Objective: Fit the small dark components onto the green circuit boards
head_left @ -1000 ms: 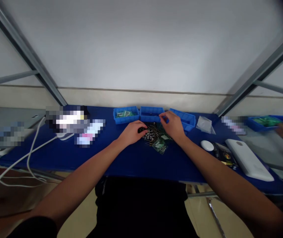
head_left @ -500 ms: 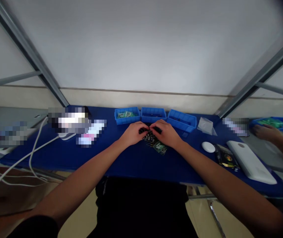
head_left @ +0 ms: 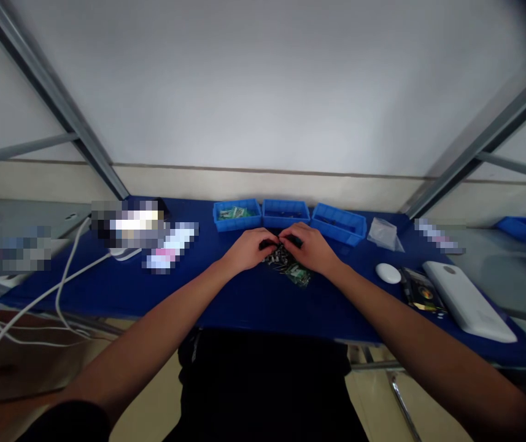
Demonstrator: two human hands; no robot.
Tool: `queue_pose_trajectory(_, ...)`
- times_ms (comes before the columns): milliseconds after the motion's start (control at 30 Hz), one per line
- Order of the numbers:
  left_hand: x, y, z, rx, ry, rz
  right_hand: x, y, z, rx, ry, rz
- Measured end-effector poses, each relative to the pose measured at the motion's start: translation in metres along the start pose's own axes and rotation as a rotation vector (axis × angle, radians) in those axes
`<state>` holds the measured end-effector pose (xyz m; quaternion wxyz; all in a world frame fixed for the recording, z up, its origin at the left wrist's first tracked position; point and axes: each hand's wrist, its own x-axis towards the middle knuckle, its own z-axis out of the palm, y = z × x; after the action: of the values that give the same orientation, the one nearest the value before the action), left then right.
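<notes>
Fingertip work looks in hand: left hand [head_left: 250, 249] and right hand [head_left: 312, 248] curl together at the 12 o'clock side of the small-parts pile [head_left: 285, 260], closure and hold too hidden to tell; next calls for steadiness.

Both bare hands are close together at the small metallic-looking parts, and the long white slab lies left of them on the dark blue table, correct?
Not quite: the head view shows the long white slab right of the bare left hand and bare right hand, not left. The rest holds.
</notes>
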<state>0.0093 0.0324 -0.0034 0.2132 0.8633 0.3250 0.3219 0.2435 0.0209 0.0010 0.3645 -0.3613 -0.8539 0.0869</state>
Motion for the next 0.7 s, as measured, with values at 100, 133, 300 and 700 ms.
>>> queue_pose_trajectory(100,0.0002,-0.0009,0.0006,-0.009,0.016,0.002,-0.0001,-0.0003,-0.0003,0.005,-0.001,0.005)
queue_pose_trajectory(133,0.0002,-0.0014,0.0009,-0.017,0.027,-0.005,-0.0001,-0.0005,-0.0004,0.008,0.0,0.005)
queue_pose_trajectory(300,0.0004,-0.0014,0.0014,-0.076,0.103,-0.05,0.0001,-0.003,-0.001,0.034,0.021,0.008)
queue_pose_trajectory(700,0.0002,-0.0088,0.0009,0.04,0.082,-0.094,-0.001,-0.003,0.0011,0.026,0.022,0.018)
